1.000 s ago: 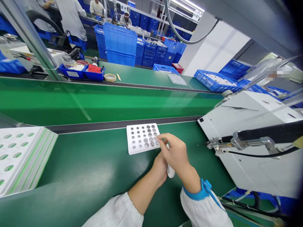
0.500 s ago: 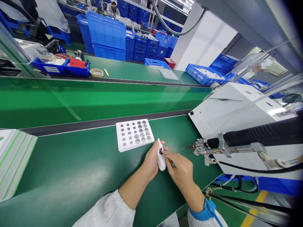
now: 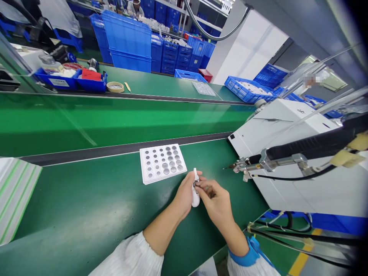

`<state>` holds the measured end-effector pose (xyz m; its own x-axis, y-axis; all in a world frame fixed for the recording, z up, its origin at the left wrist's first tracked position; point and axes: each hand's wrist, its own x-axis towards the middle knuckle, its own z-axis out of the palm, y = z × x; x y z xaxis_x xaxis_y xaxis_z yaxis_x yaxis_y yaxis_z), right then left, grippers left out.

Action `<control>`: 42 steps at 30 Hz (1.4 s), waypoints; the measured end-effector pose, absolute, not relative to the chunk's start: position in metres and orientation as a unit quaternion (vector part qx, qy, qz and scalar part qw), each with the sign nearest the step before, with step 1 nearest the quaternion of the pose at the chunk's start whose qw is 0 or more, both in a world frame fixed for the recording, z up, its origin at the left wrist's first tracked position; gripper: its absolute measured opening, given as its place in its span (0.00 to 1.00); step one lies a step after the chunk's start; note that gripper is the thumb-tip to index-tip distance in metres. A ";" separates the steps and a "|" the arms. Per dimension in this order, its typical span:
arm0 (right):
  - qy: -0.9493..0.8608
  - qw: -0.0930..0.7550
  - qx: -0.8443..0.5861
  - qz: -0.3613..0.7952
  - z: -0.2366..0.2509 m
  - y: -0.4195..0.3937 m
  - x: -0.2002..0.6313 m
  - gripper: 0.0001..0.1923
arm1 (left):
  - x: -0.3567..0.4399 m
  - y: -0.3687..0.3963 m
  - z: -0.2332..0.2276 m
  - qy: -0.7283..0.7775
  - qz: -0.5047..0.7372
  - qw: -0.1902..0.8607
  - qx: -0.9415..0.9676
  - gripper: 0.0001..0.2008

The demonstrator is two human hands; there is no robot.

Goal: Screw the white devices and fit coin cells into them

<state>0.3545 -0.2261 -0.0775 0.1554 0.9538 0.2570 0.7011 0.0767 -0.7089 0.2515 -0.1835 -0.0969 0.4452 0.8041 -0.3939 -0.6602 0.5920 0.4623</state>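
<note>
My left hand (image 3: 184, 193) grips a small white oblong plastic device (image 3: 196, 189), held upright over the green table (image 3: 94, 207). My right hand (image 3: 214, 199) pinches at a dark round recess near the top of the device; whether a coin cell sits between its fingertips is hidden. Just beyond the hands lies a white tray (image 3: 162, 162) with rows of round pockets, several of them holding silver coin cells, mostly on its right side.
A black-handled tool on a cable (image 3: 290, 155) points left above a white machine housing (image 3: 287, 134) at right. Stacked white trays (image 3: 14, 191) lie at far left. A green conveyor belt (image 3: 115, 119) runs behind, with blue bins (image 3: 71, 78), a tape roll (image 3: 115, 87) and crates beyond.
My right hand left the coin-cell tray and came down to the white device, which my left hand raised into view. The view shifted slightly to the right.
</note>
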 end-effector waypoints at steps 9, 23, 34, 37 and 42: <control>-0.361 0.434 -0.595 0.572 -0.076 -0.208 0.361 0.22 | 0.250 -0.185 -0.094 0.312 0.397 0.843 0.187 0.25; -0.388 0.559 -0.589 0.435 -0.100 -0.225 0.322 0.18 | 0.201 -0.143 -0.047 0.362 0.517 0.725 0.277 0.23; -0.579 0.493 -0.556 0.334 -0.100 -0.221 0.281 0.13 | 0.060 0.029 -0.086 0.721 0.325 0.202 0.578 0.36; -0.575 0.490 -0.559 0.343 -0.102 -0.220 0.282 0.13 | 0.056 0.017 -0.100 0.715 0.308 0.165 0.605 0.32; -0.568 0.490 -0.545 0.376 -0.091 -0.224 0.279 0.14 | 0.060 -0.038 -0.098 0.633 0.412 0.080 0.650 0.21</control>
<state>0.2785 -0.2239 -0.0914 0.0726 0.9866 0.1463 0.2501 0.1240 -0.9602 0.0603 -0.0378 -0.0980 -0.1418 0.8896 0.4341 0.7571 -0.1851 0.6265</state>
